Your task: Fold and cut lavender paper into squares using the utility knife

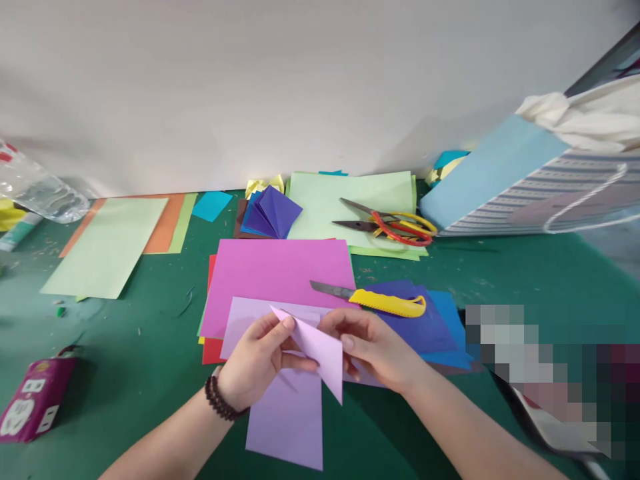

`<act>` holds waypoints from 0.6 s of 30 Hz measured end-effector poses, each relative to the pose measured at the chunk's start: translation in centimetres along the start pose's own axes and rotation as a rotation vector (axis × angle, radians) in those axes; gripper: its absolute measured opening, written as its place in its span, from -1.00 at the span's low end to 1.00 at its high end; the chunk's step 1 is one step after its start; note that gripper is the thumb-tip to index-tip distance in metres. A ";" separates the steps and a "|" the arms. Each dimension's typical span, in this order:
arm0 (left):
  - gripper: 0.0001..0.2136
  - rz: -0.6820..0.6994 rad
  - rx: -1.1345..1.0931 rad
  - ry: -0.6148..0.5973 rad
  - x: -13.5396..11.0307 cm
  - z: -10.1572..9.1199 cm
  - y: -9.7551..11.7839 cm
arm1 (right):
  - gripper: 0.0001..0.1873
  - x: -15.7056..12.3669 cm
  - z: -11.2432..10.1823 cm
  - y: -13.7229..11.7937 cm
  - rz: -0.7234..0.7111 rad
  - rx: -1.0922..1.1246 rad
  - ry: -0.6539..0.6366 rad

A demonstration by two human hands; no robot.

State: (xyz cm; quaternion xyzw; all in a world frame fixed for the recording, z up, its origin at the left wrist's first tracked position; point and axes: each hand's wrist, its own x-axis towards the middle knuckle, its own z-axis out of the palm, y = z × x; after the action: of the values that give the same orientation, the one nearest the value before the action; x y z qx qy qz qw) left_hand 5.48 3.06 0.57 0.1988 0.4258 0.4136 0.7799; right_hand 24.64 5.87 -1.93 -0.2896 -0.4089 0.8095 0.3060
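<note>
I have a folded lilac paper (315, 350) pinched in the air above the table (125, 347), between my left hand (257, 360) and right hand (373, 350). It feels like light, thin stock by its look: soft, easily creased, so I'd keep hold along the folded edges, not the loose point. The fingers of both hands are clamped on it from either side. Below lies a flat lilac sheet (285, 427); beyond, a pink sheet (275, 283) and a yellow-handled utility knife (387, 303).
</note>
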 end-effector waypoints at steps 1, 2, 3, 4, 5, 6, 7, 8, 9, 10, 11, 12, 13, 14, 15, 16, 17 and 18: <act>-0.66 0.014 0.010 -0.004 0.0 0.0 -0.1 | -0.53 0.0 0.1 0.2 -0.011 0.022 -0.018; -0.66 0.029 0.022 -0.006 -0.1 0.1 -0.1 | -0.54 0.0 0.1 0.3 -0.022 0.039 -0.037; -0.66 0.042 0.034 -0.006 -0.1 0.1 -0.2 | -0.54 0.0 0.1 0.4 -0.030 0.048 -0.052; -0.66 0.055 0.044 -0.005 -0.1 0.1 -0.2 | -0.55 0.0 0.1 0.5 -0.034 0.047 -0.059; -0.66 0.063 0.052 -0.009 -0.1 0.1 -0.2 | -0.57 0.0 0.1 0.6 -0.037 0.040 -0.058; -0.66 0.065 0.057 -0.018 -0.2 0.1 -0.1 | -0.59 0.0 0.0 0.6 -0.039 0.030 -0.050; -0.66 0.066 0.059 -0.028 -0.2 0.2 -0.1 | -0.61 0.0 0.0 0.6 -0.040 0.018 -0.038; -0.67 0.070 0.060 -0.037 -0.2 0.2 0.0 | -0.62 0.0 0.0 0.7 -0.041 0.007 -0.031; -0.68 0.076 0.058 -0.040 -0.3 0.3 0.0 | -0.60 0.1 0.1 0.7 -0.044 -0.004 -0.028; -0.68 0.084 0.057 -0.036 -0.3 0.3 0.1 | -0.56 0.1 0.1 0.7 -0.050 -0.024 -0.032; -0.69 0.091 0.058 -0.028 -0.4 0.4 0.1 | -0.53 0.1 0.2 0.7 -0.057 -0.054 -0.038; -0.69 0.096 0.058 -0.015 -0.4 0.4 0.1 | -0.50 0.1 0.2 0.7 -0.063 -0.094 -0.042; -0.69 0.093 0.060 -0.008 -0.5 0.4 0.0 | -0.50 0.1 0.3 0.6 -0.067 -0.139 -0.043; -0.69 0.086 0.061 -0.004 -0.5 0.4 0.0 | -0.52 0.0 0.4 0.6 -0.071 -0.185 -0.036; -0.69 0.079 0.063 -0.003 -0.5 0.4 0.0 | -0.55 0.0 0.4 0.6 -0.076 -0.222 -0.029; -0.70 0.073 0.064 -0.003 -0.6 0.4 -0.1 | -0.56 0.0 0.5 0.6 -0.081 -0.249 -0.026; -0.70 0.072 0.066 -0.001 -0.6 0.5 -0.1 | -0.55 -0.1 0.5 0.6 -0.087 -0.270 -0.025; -0.70 0.072 0.070 0.000 -0.6 0.5 -0.1 | -0.53 -0.1 0.5 0.6 -0.089 -0.297 -0.024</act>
State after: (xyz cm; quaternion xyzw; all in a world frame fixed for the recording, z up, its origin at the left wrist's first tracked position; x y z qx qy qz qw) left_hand 5.75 2.58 1.09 0.2409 0.4327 0.4263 0.7570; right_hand 24.23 5.26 -2.17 -0.3036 -0.5400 0.7292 0.2906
